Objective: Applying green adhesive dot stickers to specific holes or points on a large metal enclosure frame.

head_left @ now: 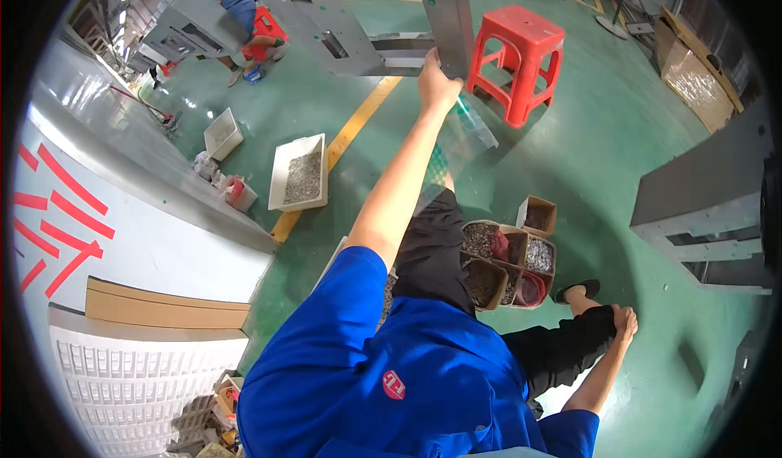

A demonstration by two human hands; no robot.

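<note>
My left hand (440, 85) reaches far forward, its fingers closed on the lower edge of a grey sheet-metal frame (448, 18). The frame has cut-out slots and small green dots, and its upper part runs out of view. A clear plastic sheet with green round dots (468, 124) hangs beside that hand and passes behind my forearm; whether the same hand also pinches it is hard to tell. My right hand (626, 324) rests on my bent right knee, away from any part, holding nothing that shows.
A red plastic stool (521, 59) stands right of the frame. Cardboard boxes of small metal parts (489, 283) sit between my legs. A white bin of parts (298, 173) lies ahead left. Another metal housing (709, 205) is at right. A seated person (232, 4) works far left.
</note>
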